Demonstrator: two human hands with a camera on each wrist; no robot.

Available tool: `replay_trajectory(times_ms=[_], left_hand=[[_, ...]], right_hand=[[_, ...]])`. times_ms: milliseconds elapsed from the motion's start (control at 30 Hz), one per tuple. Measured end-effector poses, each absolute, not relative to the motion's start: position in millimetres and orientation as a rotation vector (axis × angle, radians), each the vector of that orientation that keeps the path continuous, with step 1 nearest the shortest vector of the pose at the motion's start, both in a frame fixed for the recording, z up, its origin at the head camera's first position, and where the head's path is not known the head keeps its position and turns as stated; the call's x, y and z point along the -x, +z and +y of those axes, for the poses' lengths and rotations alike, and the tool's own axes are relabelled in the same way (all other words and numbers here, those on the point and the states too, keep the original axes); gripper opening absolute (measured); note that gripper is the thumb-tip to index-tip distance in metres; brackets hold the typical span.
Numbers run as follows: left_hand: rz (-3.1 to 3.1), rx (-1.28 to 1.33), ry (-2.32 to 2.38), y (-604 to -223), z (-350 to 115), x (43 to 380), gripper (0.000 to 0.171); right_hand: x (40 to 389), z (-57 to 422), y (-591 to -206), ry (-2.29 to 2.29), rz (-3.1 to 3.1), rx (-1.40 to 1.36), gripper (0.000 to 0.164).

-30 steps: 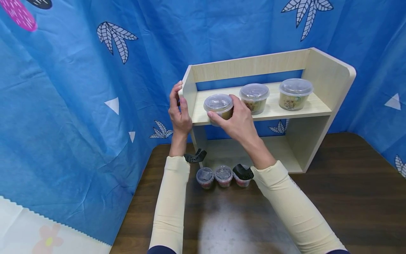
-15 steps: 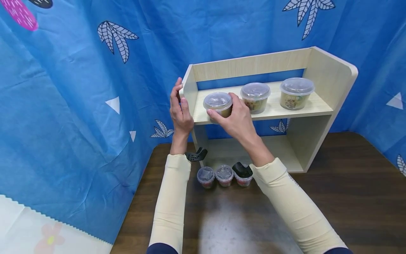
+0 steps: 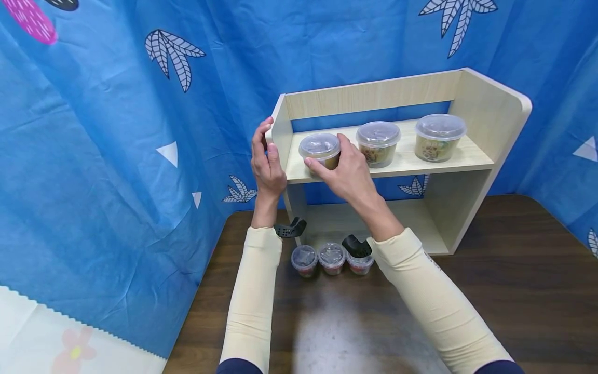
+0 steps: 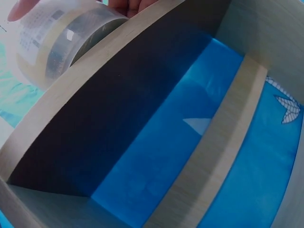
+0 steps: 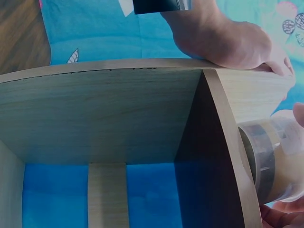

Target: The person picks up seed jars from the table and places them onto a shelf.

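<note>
My right hand (image 3: 351, 174) grips a round clear plastic food tub (image 3: 320, 146) with a lid and a yellowish-brown filling, thumb on the near left and fingers at the right. That tub overlaps the front of the upper board at the left end of a pale wooden two-tier shelf (image 3: 434, 165). In the left wrist view, the tub (image 4: 52, 45) shows right at the board's front edge. My left hand (image 3: 268, 169) rests along the outer side of the shelf's left panel, thumb upright by its front edge; its fingers lie partly behind the panel edge.
Two similar lidded tubs, a middle one (image 3: 377, 145) and a right one (image 3: 439, 139), stand on the upper board. Several small cups (image 3: 331, 258) with lids line up on the dark wooden table (image 3: 327, 332) before the shelf. A blue curtain (image 3: 224, 62) hangs behind.
The tub in my right hand has moved slightly back and up at the board's front edge. My left hand stays at the left panel. The view has shifted a little.
</note>
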State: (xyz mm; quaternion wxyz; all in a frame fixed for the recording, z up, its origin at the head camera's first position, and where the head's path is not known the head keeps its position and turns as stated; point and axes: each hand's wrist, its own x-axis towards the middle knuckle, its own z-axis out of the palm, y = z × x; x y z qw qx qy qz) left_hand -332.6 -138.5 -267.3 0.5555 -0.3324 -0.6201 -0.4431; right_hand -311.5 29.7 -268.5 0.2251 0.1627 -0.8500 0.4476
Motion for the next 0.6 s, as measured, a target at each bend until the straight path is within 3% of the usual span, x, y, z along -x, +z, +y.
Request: replay_trajectory(times_ms=[267, 600], left_hand=[[-1.456, 0.784, -1.031, -284, -150, 363, 0.040], [-1.455, 0.803, -1.029, -286, -154, 368, 0.039]], right_hand=[[316, 28, -265, 1.200, -2.361, -0.462, 0.085], [320, 26, -263, 1.177, -2.387, -0.466, 0.084]])
